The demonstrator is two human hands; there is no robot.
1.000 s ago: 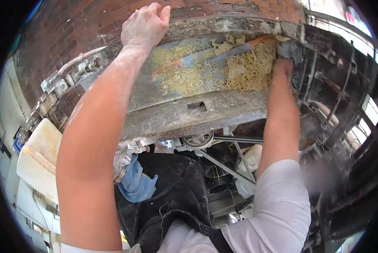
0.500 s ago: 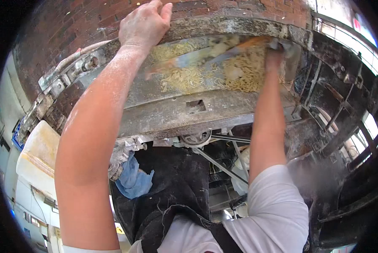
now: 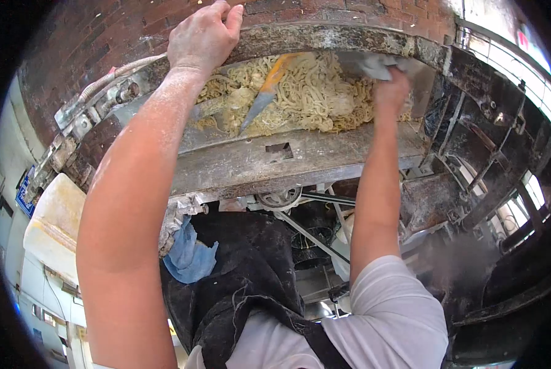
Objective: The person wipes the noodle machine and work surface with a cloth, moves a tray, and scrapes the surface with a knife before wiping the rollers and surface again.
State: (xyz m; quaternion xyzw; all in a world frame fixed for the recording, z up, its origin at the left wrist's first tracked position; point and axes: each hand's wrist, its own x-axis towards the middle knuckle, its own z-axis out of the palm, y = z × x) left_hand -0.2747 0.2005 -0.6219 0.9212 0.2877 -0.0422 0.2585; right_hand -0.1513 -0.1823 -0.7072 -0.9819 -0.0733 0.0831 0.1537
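My left hand is at the far rim of a worn metal trough, its back dusted with white powder. The thumb stands apart from the fingers, whose tips point away from me. At the trough's right end, my right hand is closed on a crumpled-looking grey-white thing; its kind I cannot make out. Yellowish dough strands and clumps lie in the trough beside this hand. An orange-and-grey blade-like piece slants across the dough, touched by neither hand.
The trough's near ledge has a square hole. Below it are a pulley wheel and a belt. A blue cloth hangs at the left, near a white plastic container. Metal framework stands at the right.
The dough has shifted and heaped up along the trough. The blurred orange-and-grey streaks now show as one sharp slanted piece. My right hand has moved slightly left; my left hand barely moved.
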